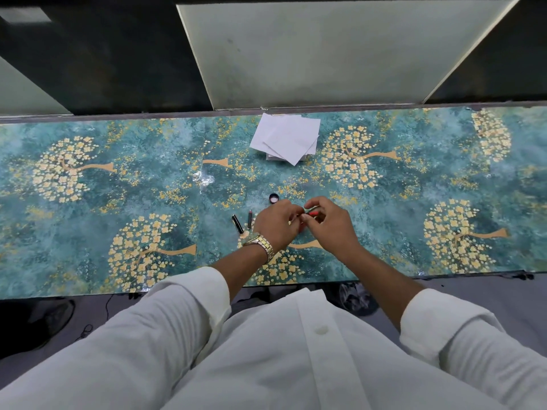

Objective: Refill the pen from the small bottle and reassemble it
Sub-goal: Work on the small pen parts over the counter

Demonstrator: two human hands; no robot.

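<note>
Both hands meet over the middle of the table (118, 173). The left hand (276, 223), wearing a gold watch (260, 242), is curled shut around something hidden. The right hand (331, 224) pinches a small red piece (313, 213) at its fingertips; what it is cannot be told. Just left of the left hand lie a black pen cap (237, 224) and a slim dark pen part (250, 218). A small round lid (274, 198) sits just beyond the left hand. Farther beyond, white papers (285, 139) lie near the table's far edge. The table has a teal cover printed with golden trees; past it stand dark and pale panels.
</note>
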